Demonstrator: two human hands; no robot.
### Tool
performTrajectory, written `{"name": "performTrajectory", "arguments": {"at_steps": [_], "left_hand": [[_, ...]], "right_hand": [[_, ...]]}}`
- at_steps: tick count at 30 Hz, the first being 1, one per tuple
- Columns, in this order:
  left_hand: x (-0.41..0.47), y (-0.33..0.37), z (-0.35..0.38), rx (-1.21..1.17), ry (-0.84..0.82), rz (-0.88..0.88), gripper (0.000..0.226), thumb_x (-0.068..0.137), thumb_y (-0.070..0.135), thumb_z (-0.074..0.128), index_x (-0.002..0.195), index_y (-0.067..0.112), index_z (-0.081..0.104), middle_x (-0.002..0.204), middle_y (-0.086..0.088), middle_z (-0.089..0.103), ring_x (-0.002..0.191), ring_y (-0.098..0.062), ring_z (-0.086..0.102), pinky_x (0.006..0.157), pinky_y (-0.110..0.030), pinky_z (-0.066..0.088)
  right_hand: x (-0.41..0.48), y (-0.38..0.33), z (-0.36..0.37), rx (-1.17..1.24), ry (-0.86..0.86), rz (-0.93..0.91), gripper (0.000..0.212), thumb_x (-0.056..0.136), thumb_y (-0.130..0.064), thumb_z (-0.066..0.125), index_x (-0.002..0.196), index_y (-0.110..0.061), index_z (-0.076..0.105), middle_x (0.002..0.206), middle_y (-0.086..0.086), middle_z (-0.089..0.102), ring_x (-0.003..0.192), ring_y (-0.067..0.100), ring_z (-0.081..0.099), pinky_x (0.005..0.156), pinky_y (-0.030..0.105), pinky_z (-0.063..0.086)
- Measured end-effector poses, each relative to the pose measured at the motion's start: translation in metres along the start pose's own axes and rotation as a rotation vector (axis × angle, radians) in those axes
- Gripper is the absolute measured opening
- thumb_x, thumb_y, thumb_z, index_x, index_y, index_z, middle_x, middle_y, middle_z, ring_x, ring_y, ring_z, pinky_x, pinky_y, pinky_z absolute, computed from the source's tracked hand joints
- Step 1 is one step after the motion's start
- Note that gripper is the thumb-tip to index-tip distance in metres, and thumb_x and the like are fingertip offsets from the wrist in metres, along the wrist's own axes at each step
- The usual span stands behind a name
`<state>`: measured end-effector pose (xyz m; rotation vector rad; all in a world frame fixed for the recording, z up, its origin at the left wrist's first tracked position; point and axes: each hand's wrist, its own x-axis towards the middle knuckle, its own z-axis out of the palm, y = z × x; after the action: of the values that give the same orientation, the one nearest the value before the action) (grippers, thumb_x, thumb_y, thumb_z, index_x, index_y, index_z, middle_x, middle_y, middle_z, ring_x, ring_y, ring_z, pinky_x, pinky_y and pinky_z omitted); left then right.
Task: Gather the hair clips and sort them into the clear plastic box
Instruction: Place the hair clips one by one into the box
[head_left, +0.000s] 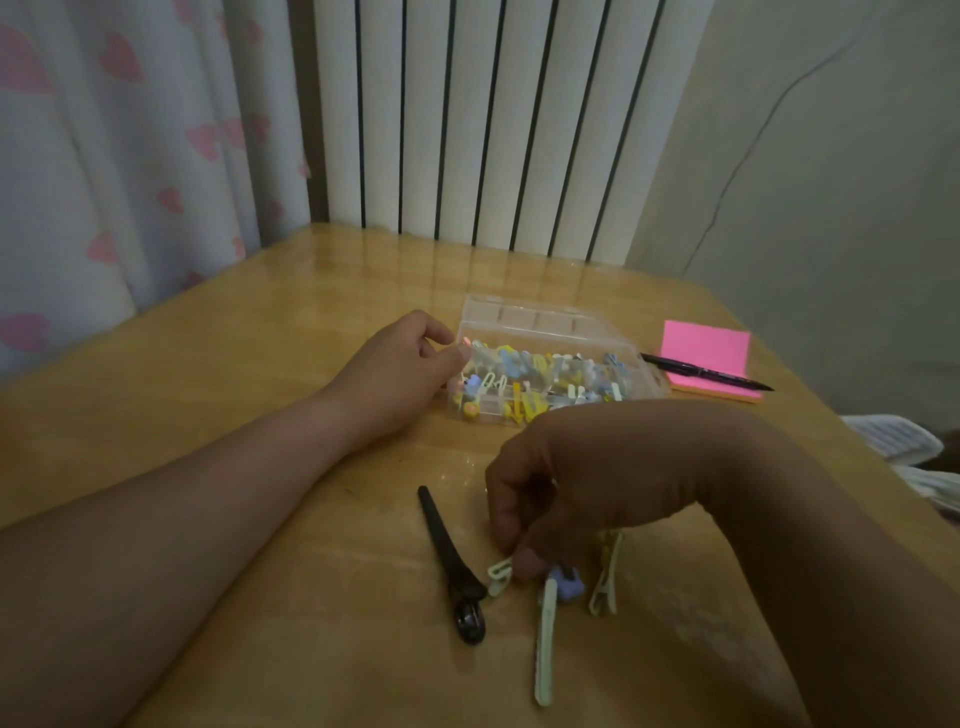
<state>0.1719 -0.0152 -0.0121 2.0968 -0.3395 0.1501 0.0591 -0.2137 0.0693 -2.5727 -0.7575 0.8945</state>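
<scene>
Left hand (410, 364) grips clear plastic box (550, 322) corner, mid-bench (260, 322) | right hand (540, 499) pinches small pale clip (500, 571) beside black clip (452, 561) | advice: lift straight up, keep box steadied.

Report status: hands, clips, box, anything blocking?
Left hand holds clear plastic box at its left end. Right hand pinches small pale clip on table. Black clip, others loose nearby. Nothing blocks the box.

Open wooden tabletop (208, 338) lies left of the left hand (400, 369). A clear plastic box (545, 322) sits against that hand's right side. A long black clip (447, 551) lies just left of the right hand (561, 478).
</scene>
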Motion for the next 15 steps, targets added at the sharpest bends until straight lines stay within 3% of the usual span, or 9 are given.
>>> {"name": "performTrajectory", "arguments": {"at_steps": [7, 11, 13, 15], "left_hand": [[-0.001, 0.0, 0.0, -0.01, -0.013, -0.007, 0.034, 0.1, 0.055, 0.065, 0.119, 0.027, 0.064, 0.089, 0.0, 0.071, 0.089, -0.022, 0.07, 0.081, -0.044, 0.055], [0.0, -0.003, 0.0, -0.022, -0.007, -0.003, 0.032, 0.1, 0.055, 0.064, 0.118, 0.028, 0.065, 0.085, 0.003, 0.069, 0.085, -0.018, 0.068, 0.078, -0.041, 0.054], [0.001, -0.004, 0.0, -0.018, -0.007, -0.001, 0.032, 0.1, 0.055, 0.064, 0.118, 0.028, 0.065, 0.086, 0.002, 0.07, 0.084, -0.018, 0.068, 0.08, -0.042, 0.054], [0.002, -0.004, 0.001, -0.016, -0.006, 0.001, 0.033, 0.1, 0.056, 0.064, 0.118, 0.028, 0.065, 0.085, 0.004, 0.07, 0.082, -0.016, 0.067, 0.077, -0.04, 0.053]], "right_hand": [[-0.002, 0.007, -0.005, -0.171, 0.249, 0.055, 0.015, 0.101, -0.04, 0.065, 0.102, -0.029, 0.074, 0.089, -0.011, 0.071, 0.081, 0.0, 0.065, 0.073, 0.02, 0.052], [-0.023, 0.03, -0.022, 0.175, 0.714, 0.027, 0.013, 0.102, -0.03, 0.065, 0.097, -0.025, 0.076, 0.083, -0.008, 0.075, 0.069, 0.002, 0.067, 0.065, 0.02, 0.053], [-0.027, 0.046, -0.027, 0.274, 0.96, 0.1, 0.014, 0.102, -0.024, 0.066, 0.094, -0.02, 0.076, 0.076, -0.003, 0.075, 0.059, 0.001, 0.063, 0.056, 0.018, 0.05], [-0.023, 0.06, -0.027, 0.256, 1.094, 0.238, 0.014, 0.101, -0.024, 0.067, 0.092, -0.018, 0.076, 0.073, -0.002, 0.074, 0.055, 0.004, 0.062, 0.048, 0.018, 0.049]]}}
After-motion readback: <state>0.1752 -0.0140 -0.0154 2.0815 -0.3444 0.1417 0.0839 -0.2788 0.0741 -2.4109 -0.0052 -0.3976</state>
